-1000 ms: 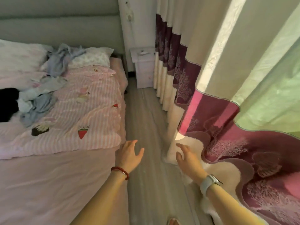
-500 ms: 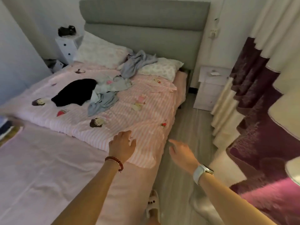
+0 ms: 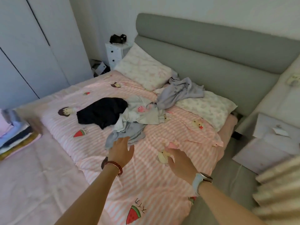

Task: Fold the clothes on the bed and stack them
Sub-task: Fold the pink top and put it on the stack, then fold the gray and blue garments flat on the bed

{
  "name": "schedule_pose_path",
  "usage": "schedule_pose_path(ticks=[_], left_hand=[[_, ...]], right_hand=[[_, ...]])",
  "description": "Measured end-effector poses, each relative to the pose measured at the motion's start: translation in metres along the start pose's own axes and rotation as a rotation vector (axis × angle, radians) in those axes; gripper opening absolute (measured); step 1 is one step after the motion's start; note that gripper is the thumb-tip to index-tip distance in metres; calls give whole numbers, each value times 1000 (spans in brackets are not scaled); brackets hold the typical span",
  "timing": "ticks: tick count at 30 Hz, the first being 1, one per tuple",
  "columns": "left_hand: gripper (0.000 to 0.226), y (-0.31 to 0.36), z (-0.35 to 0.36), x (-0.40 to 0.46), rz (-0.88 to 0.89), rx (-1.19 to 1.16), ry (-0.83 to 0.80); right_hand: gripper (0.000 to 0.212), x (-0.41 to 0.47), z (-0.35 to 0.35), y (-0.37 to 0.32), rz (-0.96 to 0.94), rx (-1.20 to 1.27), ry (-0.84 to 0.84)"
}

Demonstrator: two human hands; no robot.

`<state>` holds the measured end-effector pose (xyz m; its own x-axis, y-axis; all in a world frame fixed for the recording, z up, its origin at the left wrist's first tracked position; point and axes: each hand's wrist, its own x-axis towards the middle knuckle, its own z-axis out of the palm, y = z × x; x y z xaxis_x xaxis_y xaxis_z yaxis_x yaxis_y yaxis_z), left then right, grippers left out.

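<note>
Pink-striped quilted bed (image 3: pixel 97 143) held crumpled grey garments (image 3: pixel 129 135); left hand (image 3: pixel 121 153) and right hand (image 3: pixel 180 161) reached forward, fingers spread, holding nothing.

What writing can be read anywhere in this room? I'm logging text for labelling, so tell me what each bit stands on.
Dark characters beside the near watermelon print on the striped quilt: too blurred to read.
Dark characters beside the far watermelon print: too blurred to read.
Small dark marks on the grey garment by the pillows: too small to read.
Nothing else legible.
</note>
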<state>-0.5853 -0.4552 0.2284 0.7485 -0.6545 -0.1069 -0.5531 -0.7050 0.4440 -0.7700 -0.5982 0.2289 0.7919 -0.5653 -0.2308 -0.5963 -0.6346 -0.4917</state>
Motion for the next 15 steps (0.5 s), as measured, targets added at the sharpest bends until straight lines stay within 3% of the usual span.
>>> schedule_pose_path(ticks=[4,10,15], left_hand=[[48,-1,15,75,-96,-21,-6],[49,6,74,206,-247,68,-66],[62,14,148,297,-366,-34,-84]], right_hand=[[29,94,-2,26,-58,-32,-90],[43,249,1,76,-127,-33,-235],[46,350,18,123,-212,-70,-287]])
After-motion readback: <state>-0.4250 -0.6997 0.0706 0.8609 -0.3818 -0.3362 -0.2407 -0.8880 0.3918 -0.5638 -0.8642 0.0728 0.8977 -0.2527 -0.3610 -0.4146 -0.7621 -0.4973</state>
